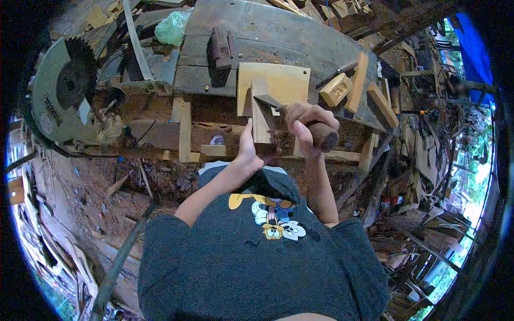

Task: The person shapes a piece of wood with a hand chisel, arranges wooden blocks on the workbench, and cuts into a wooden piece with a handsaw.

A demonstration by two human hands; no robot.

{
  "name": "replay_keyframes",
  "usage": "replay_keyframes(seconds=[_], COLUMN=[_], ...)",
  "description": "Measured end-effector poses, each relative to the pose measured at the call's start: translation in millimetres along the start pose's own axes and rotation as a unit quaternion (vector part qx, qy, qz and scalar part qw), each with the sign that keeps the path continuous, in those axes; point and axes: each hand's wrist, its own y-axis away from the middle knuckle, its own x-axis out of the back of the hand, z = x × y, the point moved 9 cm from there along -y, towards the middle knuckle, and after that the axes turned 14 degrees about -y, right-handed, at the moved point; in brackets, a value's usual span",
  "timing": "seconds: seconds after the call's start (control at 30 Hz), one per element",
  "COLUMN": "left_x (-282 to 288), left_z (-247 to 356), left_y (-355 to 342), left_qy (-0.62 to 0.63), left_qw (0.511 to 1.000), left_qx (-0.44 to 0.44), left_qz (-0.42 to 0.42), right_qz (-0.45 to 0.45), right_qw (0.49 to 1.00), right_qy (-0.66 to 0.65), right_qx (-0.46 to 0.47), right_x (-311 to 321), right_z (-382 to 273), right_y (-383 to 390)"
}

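Observation:
My left hand [247, 155] grips the near end of a pale wooden block [261, 119], its fingers along the block's left side. The block is tilted, with its far end over a light yellow board [292, 80] at the workbench's front edge. In my right hand [309, 119], the fingers wrap round the thick wooden handle of a chisel [269, 101]. Its metal blade points left and reaches the block's upper part; whether the edge bites into the wood I cannot tell.
A circular saw with a large toothed blade [72, 80] stands at the left. On the dark plank bench [257, 27] lie a dark wooden piece [220, 48], small wooden blocks [336, 90] and another handled tool [342, 69]. A green plastic bag [172, 28] sits at the back left.

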Motion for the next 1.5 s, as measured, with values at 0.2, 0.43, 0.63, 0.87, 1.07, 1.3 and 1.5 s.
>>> replay_keyframes(seconds=[0.2,0.43,0.63,0.87,1.07,1.3,1.5], left_x=[5,15,17,4,15,6,11], left_z=[2,-7,4,0,-6,-6,-6], left_y=[-4,-11,-2,-1,-7,-2,-7], left_qy=[-0.070,-0.071,-0.049,-0.132,-0.047,-0.072,-0.041], left_qw=[0.996,0.997,0.998,0.990,0.999,0.997,0.999], left_qx=[-0.002,-0.018,-0.018,-0.016,-0.015,0.004,-0.021], left_qz=[0.053,-0.032,0.039,0.050,-0.011,0.030,-0.023], right_qz=[-0.003,-0.009,0.013,-0.024,-0.002,-0.001,0.009], right_qw=[0.980,0.983,0.967,0.963,0.997,0.975,0.997], right_qy=[0.178,0.179,0.242,0.244,-0.048,0.201,0.007], right_qx=[-0.092,-0.029,-0.076,-0.107,-0.054,-0.093,-0.075], right_x=[9,19,23,26,-15,13,7], right_z=[70,60,40,76,-31,47,-11], right_y=[-8,6,0,-1,8,1,23])
